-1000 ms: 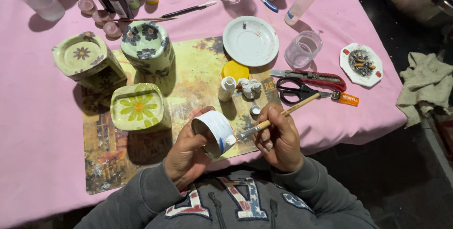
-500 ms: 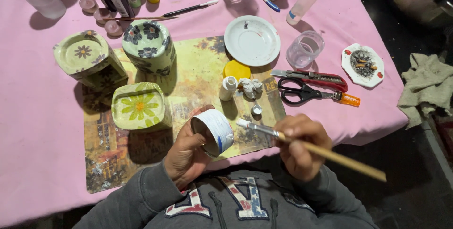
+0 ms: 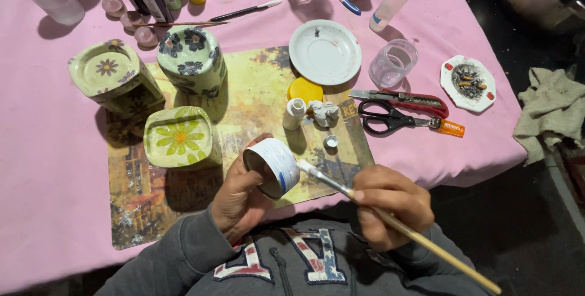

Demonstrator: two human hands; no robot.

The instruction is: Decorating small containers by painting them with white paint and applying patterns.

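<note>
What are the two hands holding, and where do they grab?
The left hand grips a small white round container around its side. The right hand pinches a paintbrush along its wooden handle.

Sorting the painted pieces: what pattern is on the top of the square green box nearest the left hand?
A yellow daisy-like flower on light green, on the square box; the head view shows it.

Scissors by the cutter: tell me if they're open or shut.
Shut. The scissors lie flat on the pink cloth, blades together pointing right, black handles side by side.
</note>
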